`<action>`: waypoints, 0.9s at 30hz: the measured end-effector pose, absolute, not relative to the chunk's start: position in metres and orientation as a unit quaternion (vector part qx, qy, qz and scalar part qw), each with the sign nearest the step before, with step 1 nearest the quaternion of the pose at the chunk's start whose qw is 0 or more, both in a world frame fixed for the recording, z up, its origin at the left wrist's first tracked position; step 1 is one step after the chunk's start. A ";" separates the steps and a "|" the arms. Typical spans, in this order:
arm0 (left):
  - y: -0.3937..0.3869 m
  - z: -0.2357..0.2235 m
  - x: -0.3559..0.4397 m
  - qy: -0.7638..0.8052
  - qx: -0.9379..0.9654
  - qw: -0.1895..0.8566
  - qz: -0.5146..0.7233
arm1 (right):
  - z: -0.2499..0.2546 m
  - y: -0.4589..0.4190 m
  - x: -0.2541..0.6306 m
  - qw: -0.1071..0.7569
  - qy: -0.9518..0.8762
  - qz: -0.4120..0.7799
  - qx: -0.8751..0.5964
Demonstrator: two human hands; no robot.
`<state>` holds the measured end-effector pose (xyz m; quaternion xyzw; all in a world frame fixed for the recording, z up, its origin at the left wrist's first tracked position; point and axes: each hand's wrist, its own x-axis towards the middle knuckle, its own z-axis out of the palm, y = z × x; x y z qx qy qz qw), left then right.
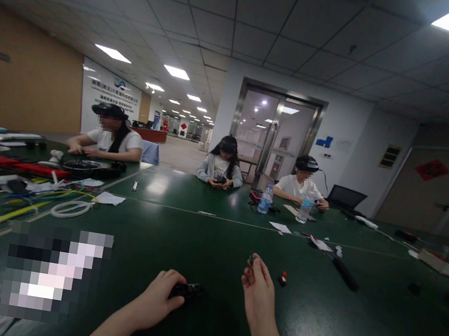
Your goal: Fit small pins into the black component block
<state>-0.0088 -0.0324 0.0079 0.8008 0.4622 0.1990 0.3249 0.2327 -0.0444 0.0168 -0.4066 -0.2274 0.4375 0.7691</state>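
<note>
My left hand (161, 297) is closed round a small black device (188, 290) that rests on or just over the green table. What kind of device it is I cannot make out. Raised a little above the table, my right hand (259, 287) pinches a tiny dark piece (252, 258) between thumb and fingertips; its kind is too small to tell. Just right of that hand lies a small red and black object (283, 279) on the tabletop.
On the left are cables (33, 194), a coiled white hose (72, 209) and a blurred-out bright patch (57, 272). A black-handled tool (344, 273) lies at right. Two water bottles (265, 199) stand farther back. Three people wearing headgear sit across the green table (162, 237).
</note>
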 end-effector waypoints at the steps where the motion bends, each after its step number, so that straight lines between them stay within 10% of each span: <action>1: -0.032 0.008 -0.009 0.467 0.798 0.327 0.197 | 0.017 -0.044 0.233 0.769 -0.226 0.438 -0.408; 27: -0.035 0.011 -0.008 0.476 0.783 0.343 0.206 | 0.034 -0.056 0.225 0.745 -0.226 0.504 -0.374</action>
